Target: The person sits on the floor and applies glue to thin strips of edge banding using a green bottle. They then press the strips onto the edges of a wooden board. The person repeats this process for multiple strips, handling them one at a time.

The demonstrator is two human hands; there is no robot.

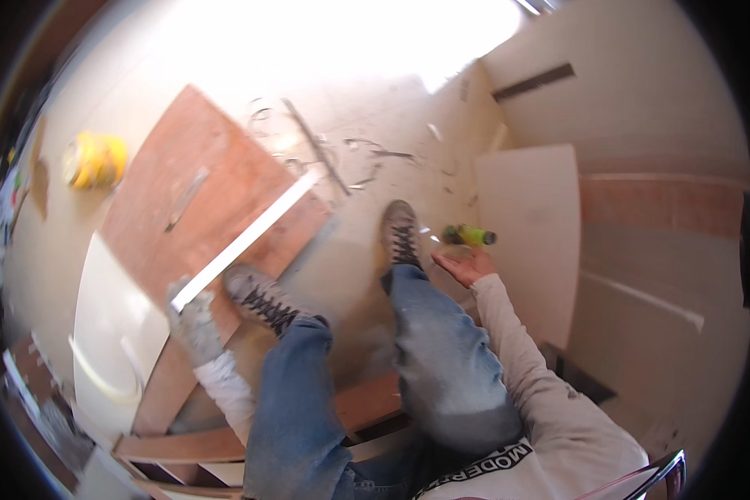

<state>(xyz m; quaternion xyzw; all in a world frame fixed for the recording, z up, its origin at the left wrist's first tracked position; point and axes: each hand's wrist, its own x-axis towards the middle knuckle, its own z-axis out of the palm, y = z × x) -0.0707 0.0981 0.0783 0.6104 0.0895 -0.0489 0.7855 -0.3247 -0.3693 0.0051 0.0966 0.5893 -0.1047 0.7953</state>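
Note:
A grey covering, perhaps a glove, wraps my left hand [195, 325], which is closed around the near end of a long white strip [250, 237]. The strip slants up and to the right across a reddish-brown wooden board [162, 200] on the floor. Out to the right, my bare right hand [467, 268] is held with its fingers stretched out and nothing visible in it. Just beyond it lies a small green cylindrical thing [472, 236] with a dark end; blur hides its exact kind.
A yellow bucket-like container [96, 160] stands at the far left. Scraps and a thin dark strip [317, 148] litter the floor ahead. Pale panels [529, 225] rise at the right. A white board [112, 312] with a curved strip lies at the left. Wooden framing [183, 447] is below me.

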